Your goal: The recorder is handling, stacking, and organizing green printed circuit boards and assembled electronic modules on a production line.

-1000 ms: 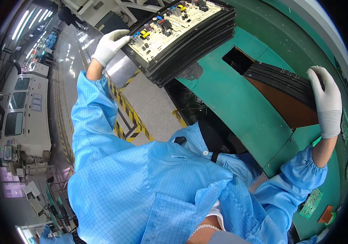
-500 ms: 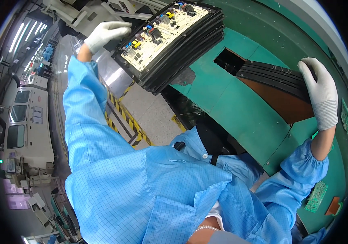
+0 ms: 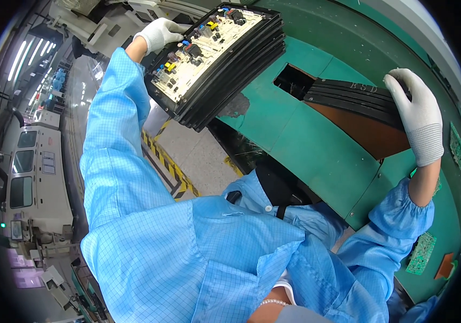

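Observation:
A stack of black trays [image 3: 230,81] stands at the far left end of the green bench. Its top tray carries a pale circuit board [image 3: 209,46] with blue, yellow and black parts. My left hand [image 3: 157,35], in a white knit glove, has its fingers at the far left edge of that top tray, with the fingertips partly hidden. To the right, a second stack of black trays [image 3: 354,92] lies slanted on a brown board [image 3: 359,132]. My white-gloved right hand [image 3: 420,107] grips the right end of this stack, thumb at the near side; its other fingertips are hidden.
The green bench [image 3: 305,140] has a dark rectangular opening [image 3: 294,81] beside the second stack. Green circuit boards [image 3: 421,253] and a small brown piece [image 3: 444,266] lie at the right. Yellow-black floor tape [image 3: 168,161] runs at the left, near white machines [image 3: 36,167].
My left hand has moved right, from beside the stack onto the top tray's far edge. My right hand stays at the end of the second stack. The whole view has shifted slightly.

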Demonstrator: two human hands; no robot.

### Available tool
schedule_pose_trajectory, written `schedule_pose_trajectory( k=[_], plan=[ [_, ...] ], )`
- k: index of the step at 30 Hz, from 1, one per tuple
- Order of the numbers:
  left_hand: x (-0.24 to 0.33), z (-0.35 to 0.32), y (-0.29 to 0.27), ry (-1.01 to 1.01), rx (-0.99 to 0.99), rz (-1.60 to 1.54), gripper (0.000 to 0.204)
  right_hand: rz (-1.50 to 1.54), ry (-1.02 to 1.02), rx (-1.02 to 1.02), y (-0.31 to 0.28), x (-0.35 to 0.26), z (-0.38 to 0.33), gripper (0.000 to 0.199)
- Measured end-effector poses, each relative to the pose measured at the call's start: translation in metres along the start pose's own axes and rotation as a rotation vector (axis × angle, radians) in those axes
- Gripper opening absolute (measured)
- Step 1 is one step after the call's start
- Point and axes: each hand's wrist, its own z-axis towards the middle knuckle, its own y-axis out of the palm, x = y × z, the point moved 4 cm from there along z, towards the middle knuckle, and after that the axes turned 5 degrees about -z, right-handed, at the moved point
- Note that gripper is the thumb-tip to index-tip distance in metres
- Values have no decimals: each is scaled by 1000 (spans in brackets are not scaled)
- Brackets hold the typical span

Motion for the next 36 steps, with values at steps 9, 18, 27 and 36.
schedule_pose_trajectory(
  k=[9, 18, 27, 36],
  plan=[
    [45, 30, -18, 105, -8, -332, 41, -19, 15, 14, -5, 0, -4, 32],
    [47, 105, -11, 131, 60, -41, 40, -43, -14, 48, -4, -7, -5, 31],
    [32, 148, 9, 53, 47, 71, 41, -32, -21, 68, -4, -8, -5, 32],
    [52, 159, 11, -54, 163, 212, 38, -44, -7, 67, -3, -5, -6, 33]
  ],
)
